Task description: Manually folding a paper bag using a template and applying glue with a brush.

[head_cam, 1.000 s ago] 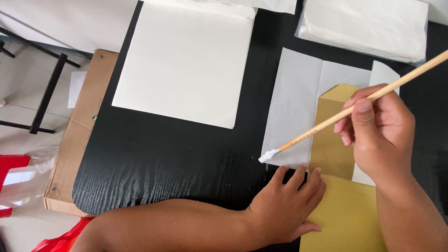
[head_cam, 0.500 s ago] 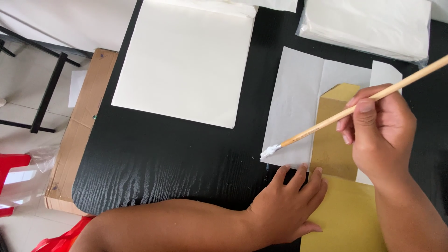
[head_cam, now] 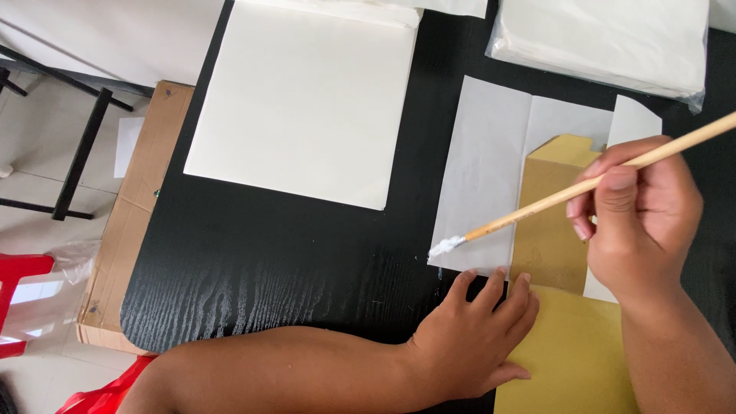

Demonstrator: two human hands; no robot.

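- At the lower edge of the frame, the left hand (head_cam: 475, 337) lies flat, fingers spread a little, pressing the yellow envelope (head_cam: 571, 360) and the near edge of the translucent paper sheet (head_cam: 483, 176) onto the black wood-grain table (head_cam: 268, 261).
- At right, the right hand (head_cam: 636, 222) pinches a wooden brush (head_cam: 583, 188) between thumb and curled fingers.
- The brush's long axis runs from the upper right down to the centre; its white tip points lower left, over the sheet's near left corner.
- Farther up lie a cream paper square (head_cam: 307, 107) and a bagged white paper stack (head_cam: 606, 38).
- At left, a cardboard box (head_cam: 123, 230) stands on the pale tiled floor (head_cam: 31, 176).
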